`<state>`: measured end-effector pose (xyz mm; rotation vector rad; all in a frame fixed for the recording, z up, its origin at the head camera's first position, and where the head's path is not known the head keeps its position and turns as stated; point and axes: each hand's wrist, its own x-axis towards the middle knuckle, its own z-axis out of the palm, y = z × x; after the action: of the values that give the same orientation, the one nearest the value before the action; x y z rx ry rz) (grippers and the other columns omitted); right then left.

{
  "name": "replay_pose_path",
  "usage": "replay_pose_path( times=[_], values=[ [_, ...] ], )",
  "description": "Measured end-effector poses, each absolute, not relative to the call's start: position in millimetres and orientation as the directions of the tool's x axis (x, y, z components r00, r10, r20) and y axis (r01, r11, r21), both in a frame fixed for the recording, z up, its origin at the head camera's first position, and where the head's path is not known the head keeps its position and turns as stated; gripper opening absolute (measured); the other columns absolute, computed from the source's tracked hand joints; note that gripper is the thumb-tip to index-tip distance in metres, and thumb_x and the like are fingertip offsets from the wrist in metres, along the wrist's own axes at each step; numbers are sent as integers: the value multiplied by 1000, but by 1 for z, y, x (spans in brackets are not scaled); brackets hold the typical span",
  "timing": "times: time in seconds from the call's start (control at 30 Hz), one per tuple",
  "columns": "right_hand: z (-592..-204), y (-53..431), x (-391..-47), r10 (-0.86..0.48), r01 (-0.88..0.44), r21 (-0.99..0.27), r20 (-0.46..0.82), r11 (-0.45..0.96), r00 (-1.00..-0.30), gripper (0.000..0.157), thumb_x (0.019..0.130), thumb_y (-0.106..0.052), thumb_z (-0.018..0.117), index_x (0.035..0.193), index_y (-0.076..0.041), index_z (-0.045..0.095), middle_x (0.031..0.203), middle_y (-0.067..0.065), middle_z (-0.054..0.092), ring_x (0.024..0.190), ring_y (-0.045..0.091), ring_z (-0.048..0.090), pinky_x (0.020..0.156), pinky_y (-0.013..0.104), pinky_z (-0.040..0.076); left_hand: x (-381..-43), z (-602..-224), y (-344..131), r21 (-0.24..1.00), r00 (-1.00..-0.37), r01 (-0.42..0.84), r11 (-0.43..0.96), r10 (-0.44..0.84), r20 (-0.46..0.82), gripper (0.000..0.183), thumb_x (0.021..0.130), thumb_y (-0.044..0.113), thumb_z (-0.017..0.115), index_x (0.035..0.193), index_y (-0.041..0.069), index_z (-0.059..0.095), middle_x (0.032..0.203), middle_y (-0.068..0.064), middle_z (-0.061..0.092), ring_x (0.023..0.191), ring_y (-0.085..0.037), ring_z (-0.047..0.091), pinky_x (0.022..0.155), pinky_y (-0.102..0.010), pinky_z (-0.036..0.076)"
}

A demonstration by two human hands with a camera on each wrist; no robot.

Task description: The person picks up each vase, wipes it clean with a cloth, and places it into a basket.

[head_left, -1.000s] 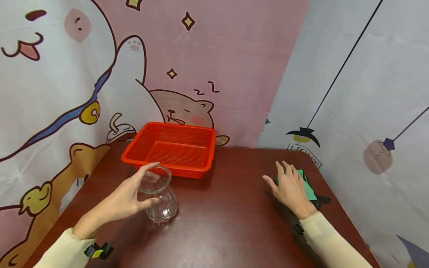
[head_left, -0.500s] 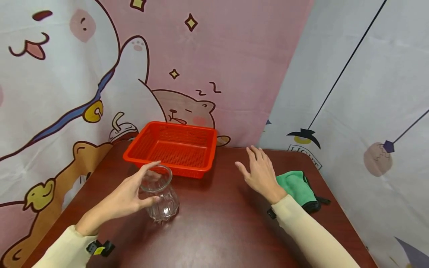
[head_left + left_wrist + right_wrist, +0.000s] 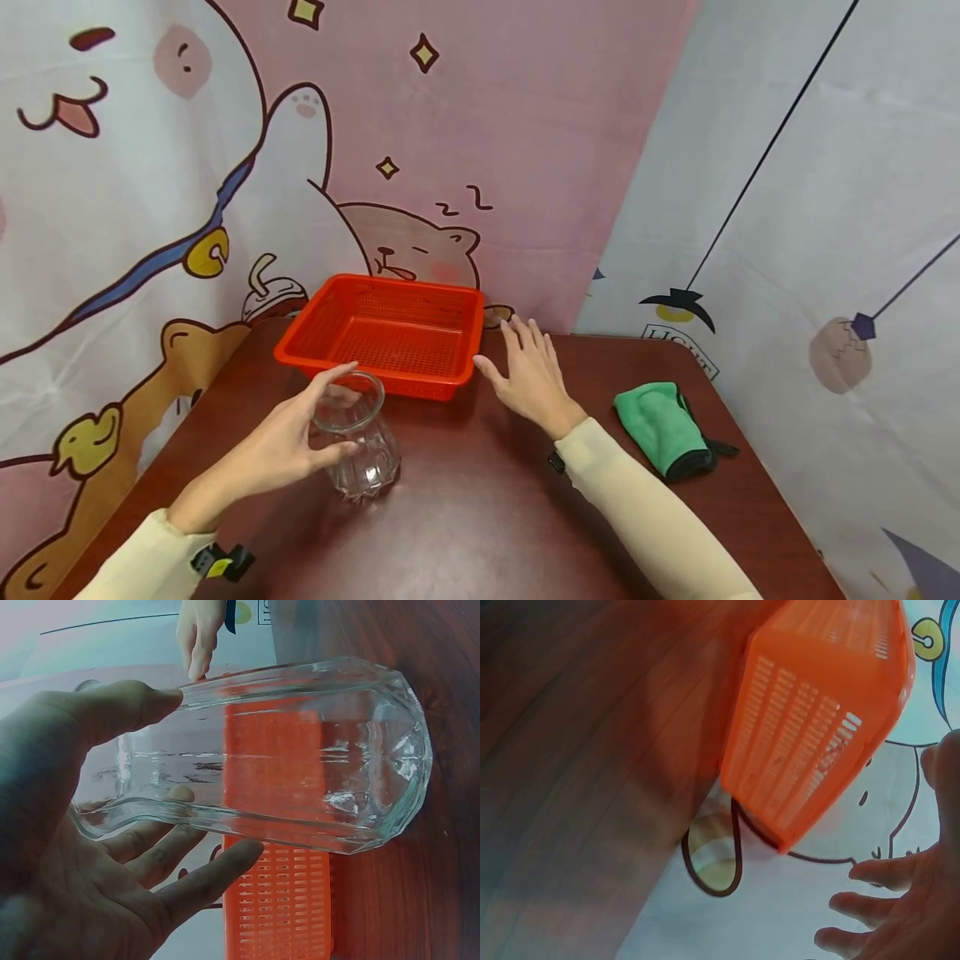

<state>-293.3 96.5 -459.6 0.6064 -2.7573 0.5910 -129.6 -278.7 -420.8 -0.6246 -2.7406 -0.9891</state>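
Observation:
A clear glass jar (image 3: 363,454) with a wide rim and faceted sides stands upright on the table. My left hand (image 3: 281,442) holds it near the top, thumb on the near side and fingers curving behind. Seen from the left wrist, the thumb (image 3: 142,705) meets the glass while fingers show at its other side. My right hand (image 3: 534,379) hovers beside the red plastic basket (image 3: 465,371), fingers spread, holding nothing. In the right wrist view, that hand's fingers (image 3: 885,874) are apart from the basket (image 3: 787,742).
A folded green cloth (image 3: 663,429) with dark edging lies on the right of the brown table (image 3: 480,517). The basket sits at the back, behind the jar. A printed curtain (image 3: 540,167) hangs along the back and sides.
My right hand has moved left from over the green cloth to beside the red basket, uncovering the cloth. The left hand and jar have stayed in place.

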Motion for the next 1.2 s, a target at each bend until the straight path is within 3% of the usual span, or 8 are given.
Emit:
replay_pose_path(
  times=[0.43, 0.8, 1.2],
  values=[
    [-460, 46, -298, -393, -461, -322, 255, 827, -883, 106, 110, -88, 39, 184, -11, 33, 194, 15, 27, 184, 46, 14, 149, 68, 8, -128, -422, -279, 576, -908, 418, 703, 313, 277, 111, 91, 18, 103, 179, 28, 35, 145, -4, 78, 132, -29, 78, 102, -53, 68],
    [-471, 30, -303, -391, -435, -300, 197, 849, -899, 113, 107, -93, 36, 186, -13, 29, 196, 18, 21, 184, 47, 9, 149, 68, 5, -129, -423, -278, 561, -901, 433, 705, 314, 300, 113, 91, 19, 103, 180, 27, 33, 146, -2, 78, 130, -30, 80, 98, -44, 68],
    [-475, 24, -300, -360, -389, -291, 152, 874, -921, 116, 107, -94, 29, 187, -10, 20, 198, 15, 11, 185, 45, 11, 148, 70, 6, -124, -428, -273, 570, -903, 423, 704, 273, 332, 118, 91, 17, 102, 182, 22, 28, 147, -7, 78, 132, -33, 79, 105, -64, 64]
  ],
)
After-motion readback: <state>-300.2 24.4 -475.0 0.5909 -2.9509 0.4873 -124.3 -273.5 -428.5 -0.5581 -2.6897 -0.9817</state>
